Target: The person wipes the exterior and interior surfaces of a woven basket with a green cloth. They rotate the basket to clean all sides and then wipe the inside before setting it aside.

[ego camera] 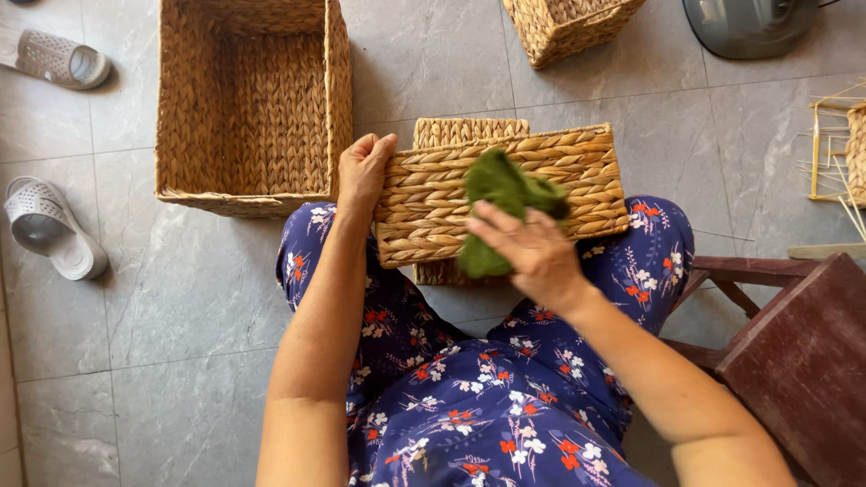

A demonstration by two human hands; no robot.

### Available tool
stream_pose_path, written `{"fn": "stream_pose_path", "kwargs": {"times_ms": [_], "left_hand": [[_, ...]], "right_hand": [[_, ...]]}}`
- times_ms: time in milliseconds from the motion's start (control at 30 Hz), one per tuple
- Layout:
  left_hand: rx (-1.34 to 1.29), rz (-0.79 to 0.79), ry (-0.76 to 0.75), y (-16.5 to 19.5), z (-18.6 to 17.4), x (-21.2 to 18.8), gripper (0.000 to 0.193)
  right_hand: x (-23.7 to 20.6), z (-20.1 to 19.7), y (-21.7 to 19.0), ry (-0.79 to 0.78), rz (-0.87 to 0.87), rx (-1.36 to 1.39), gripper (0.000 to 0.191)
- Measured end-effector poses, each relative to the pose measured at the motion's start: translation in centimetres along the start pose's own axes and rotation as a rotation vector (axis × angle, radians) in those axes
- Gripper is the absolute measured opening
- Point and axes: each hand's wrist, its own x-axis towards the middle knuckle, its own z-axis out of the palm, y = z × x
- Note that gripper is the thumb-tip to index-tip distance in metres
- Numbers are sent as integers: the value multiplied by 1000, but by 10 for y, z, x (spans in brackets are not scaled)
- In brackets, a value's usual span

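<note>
I see grey floor tiles (180, 298) filling most of the view. On them, up left, stands a big open woven basket (253, 99), and the corner of another basket (568, 27) shows at the top edge. A dark red stool (794, 361) sits at the lower right. At the top right is part of a grey rounded object (749, 22); I cannot tell what it is. Two pale sandals (50, 225) lie along the left edge, well apart from each other. A bare frame of thin sticks (834, 144) lies at the far right.

My lap, in blue flowered trousers (487, 406), carries a flat woven lid (501, 194), tilted slightly, resting across the knees. A smaller woven piece (469, 131) lies under it, showing above its top edge and below its lower one.

My left hand (363, 171) has its grip wrapped around the lid's left edge, fingers on top. My right hand (528, 248) has its grip pinching a green cloth (501, 203), pressed against the middle of the lid's face.
</note>
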Motion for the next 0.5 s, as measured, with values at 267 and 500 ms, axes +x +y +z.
{"fn": "stream_pose_path", "kwargs": {"times_ms": [267,500], "left_hand": [[-6,-48,42,8,3,-3,36],[-153,-117,99,7,-5,-24,29]], "right_hand": [[-45,-47,67,-80,374,71,85],[-33,-50,67,-20,456,149,92]]}}
